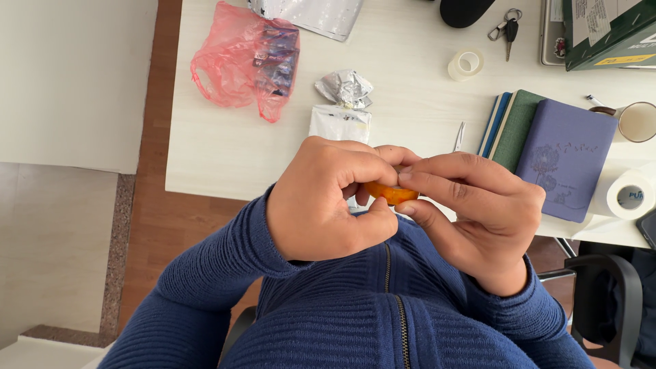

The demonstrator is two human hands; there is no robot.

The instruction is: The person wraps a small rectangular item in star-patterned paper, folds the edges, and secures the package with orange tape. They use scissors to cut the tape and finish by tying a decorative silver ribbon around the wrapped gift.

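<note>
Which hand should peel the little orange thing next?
Probably the right hand: its thumb and forefinger pinch the edge of the small round orange fruit, while the left hand wraps around and steadies it.

Packages before me: pink plastic bag (247,61) of dark wrapped packets, upper left; silver pouch (311,14), top centre; crumpled foil wrapper (345,87) above white sachet (340,124), centre; green box (608,31) with yellow label, upper right.

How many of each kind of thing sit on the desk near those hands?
Notebooks: 3
Tape rolls: 1
Paper rolls: 1
Pink plastic bags: 1
Foil wrappers: 1
Key bunches: 1
Cups: 1
Total: 9
</note>
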